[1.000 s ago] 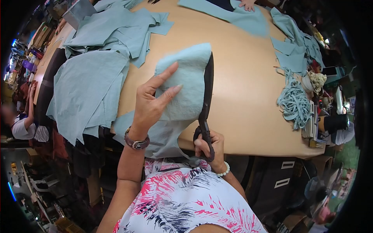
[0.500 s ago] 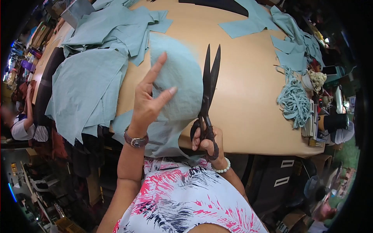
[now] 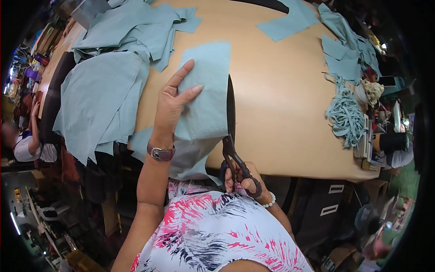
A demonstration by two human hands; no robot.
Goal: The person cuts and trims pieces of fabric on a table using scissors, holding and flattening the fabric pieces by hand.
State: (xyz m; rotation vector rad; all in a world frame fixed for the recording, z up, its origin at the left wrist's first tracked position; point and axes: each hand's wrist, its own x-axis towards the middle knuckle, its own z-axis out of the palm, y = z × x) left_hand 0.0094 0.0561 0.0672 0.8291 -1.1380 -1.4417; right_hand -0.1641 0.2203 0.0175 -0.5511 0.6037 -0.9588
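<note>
My left hand (image 3: 174,102) lies on a light blue-green fabric piece (image 3: 206,90), its thumb and forefinger spread on top and its other fingers hidden. A watch is on that wrist. My right hand (image 3: 247,178) is closed round the handles of large black scissors (image 3: 230,144). Their one visible blade runs up along the fabric's right edge. The other blade is hidden, apparently under the cloth. More of the fabric drapes over the table's near edge towards my body.
Stacks of blue-green fabric (image 3: 99,99) cover the left of the tan table (image 3: 290,104). Fabric strips (image 3: 345,111) lie in a heap at the right, beside a bowl (image 3: 361,94). Cut pieces (image 3: 290,22) lie at the far side. Another person (image 3: 29,145) is at the far left.
The scissors have moved from open beside the fabric to its right edge, one blade now out of sight. The fabric has shifted and shows a straighter right edge. The other person's far hand has left view.
</note>
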